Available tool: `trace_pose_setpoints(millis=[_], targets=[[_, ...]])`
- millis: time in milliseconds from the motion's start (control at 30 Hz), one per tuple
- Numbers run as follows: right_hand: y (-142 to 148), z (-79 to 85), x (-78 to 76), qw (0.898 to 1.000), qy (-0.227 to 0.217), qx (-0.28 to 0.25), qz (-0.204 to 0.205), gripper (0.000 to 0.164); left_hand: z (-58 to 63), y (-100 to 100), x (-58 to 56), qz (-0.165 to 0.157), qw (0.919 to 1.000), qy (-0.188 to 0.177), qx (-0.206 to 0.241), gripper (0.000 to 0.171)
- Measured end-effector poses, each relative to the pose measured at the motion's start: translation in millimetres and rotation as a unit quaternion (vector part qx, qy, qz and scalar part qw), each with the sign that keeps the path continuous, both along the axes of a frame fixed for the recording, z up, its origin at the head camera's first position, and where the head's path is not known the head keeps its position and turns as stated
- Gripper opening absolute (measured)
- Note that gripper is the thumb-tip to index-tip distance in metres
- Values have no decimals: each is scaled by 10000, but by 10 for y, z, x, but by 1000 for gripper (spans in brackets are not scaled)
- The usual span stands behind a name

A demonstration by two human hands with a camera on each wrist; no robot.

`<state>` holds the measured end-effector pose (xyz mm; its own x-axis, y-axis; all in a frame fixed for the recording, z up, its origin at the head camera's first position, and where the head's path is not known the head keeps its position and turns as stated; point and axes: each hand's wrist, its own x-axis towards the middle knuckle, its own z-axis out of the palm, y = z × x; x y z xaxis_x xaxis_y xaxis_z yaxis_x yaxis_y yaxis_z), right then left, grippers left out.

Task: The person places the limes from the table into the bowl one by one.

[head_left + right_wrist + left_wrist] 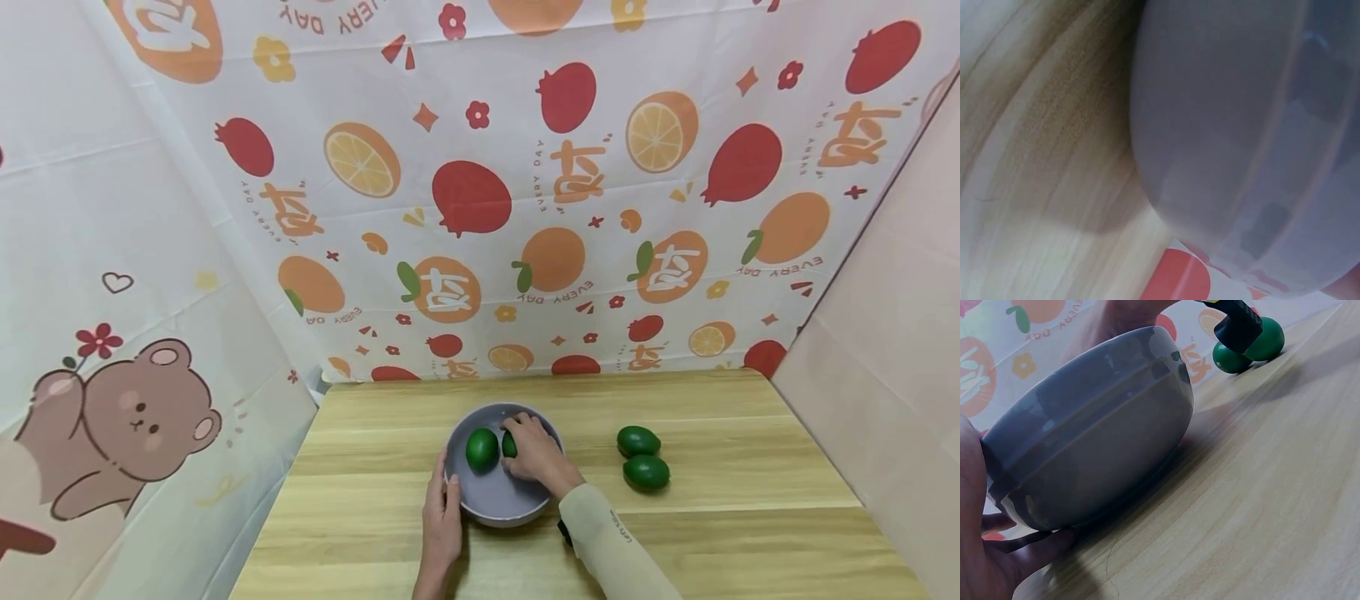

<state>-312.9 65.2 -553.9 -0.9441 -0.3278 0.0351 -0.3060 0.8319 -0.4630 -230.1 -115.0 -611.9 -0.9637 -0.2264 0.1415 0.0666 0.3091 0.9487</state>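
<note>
A grey bowl (pixel 502 498) stands on the wooden table, and my left hand (pixel 441 517) holds its left side. The left thumb lies along the rim; in the left wrist view the fingers (pixel 1041 550) reach round the lower side of the bowl (pixel 1097 431). Inside the bowl, my right hand (pixel 531 450) grips a dark green oval fruit (pixel 510 444), mostly hidden by the fingers. Another glossy green fruit (pixel 482 450) lies beside it at the left. The right wrist view is filled by the bowl's outer wall (pixel 1222 125); the right hand's grip is out of sight there.
Two more green fruits, one (pixel 639 441) behind the other (pixel 647 472), lie close together on the table (pixel 735 467) to the right of the bowl. A fruit-printed cloth (pixel 510 325) hangs at the table's back edge, with further cloths at both sides.
</note>
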Motion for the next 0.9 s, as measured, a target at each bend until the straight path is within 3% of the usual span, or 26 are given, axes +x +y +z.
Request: trace_pose_setpoints(millis=[333,533,900], targets=[[39,48,33,10000,-8,-33,75,62,-10,-12,10,-2,10000,-44,-5,51],[45,97,65,9996,255,-53,112,63,-22,-20,22,12,10000,-82,-8,51],[55,354,132,9976,540,-425,107,62,-14,-19,23,1,10000,16,-75,50]])
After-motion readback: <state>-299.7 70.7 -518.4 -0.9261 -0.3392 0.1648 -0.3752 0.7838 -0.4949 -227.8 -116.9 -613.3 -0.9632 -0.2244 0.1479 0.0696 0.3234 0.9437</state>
